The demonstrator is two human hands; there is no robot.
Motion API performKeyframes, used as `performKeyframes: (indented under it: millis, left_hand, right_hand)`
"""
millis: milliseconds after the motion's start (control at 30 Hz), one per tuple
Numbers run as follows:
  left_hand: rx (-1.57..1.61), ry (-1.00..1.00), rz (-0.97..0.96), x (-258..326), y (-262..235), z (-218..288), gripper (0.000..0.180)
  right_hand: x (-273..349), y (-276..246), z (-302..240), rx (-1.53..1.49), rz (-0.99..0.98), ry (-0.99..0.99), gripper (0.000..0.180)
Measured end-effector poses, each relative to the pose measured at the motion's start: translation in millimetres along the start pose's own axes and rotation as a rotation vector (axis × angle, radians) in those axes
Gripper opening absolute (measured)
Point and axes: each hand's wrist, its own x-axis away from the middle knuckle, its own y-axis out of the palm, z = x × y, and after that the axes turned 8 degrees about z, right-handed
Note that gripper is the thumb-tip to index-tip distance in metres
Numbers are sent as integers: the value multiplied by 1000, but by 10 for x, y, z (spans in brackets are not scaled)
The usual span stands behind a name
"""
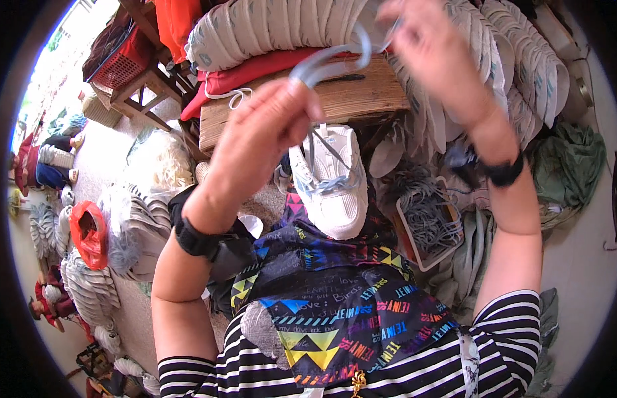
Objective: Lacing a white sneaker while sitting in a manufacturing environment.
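A white sneaker (pixel 338 215) rests on my lap, its toe toward me. Pale blue-grey lacing crosses low on its front, and grey strands run from it up to my left hand. My left hand (pixel 265 126) is closed above the shoe and pinches a pale blue shoelace (pixel 325 60), which loops out beyond the fingers. Higher up and to the right, my right hand (pixel 433 56) is raised, with its fingers curled at the far stretch of the lace. Motion smears these fingertips and that part of the lace.
Behind the shoe stands a wooden bench (pixel 361 99) with a red cloth (pixel 239 76). Long rows of stacked white shoe uppers (pixel 275 33) lie beyond it. A white basket (pixel 424 265) of grey laces stands at my right. On the left are bundled uppers (pixel 89 285) and a red plastic bag (pixel 88 232).
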Motion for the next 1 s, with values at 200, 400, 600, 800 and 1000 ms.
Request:
performKeyframes:
  millis: [200,400,600,800,1000]
  left_hand:
    - [13,-2,124,14,-81,-304,36]
    - [10,-79,151,49,-48,-390,35]
    - [14,-113,177,81,15,-392,35]
    - [39,-55,161,50,128,-205,36]
    - [-32,40,112,222,411,334,33]
  right_hand:
    - [1101,125,-580,-244,-825,283,15]
    - [1424,287,-572,-220,-714,228,20]
    - [1347,362,-615,-100,-207,-64,20]
    - [1629,536,-480,48,-35,-304,25]
    - [1833,583,-458,73,44,-196,22]
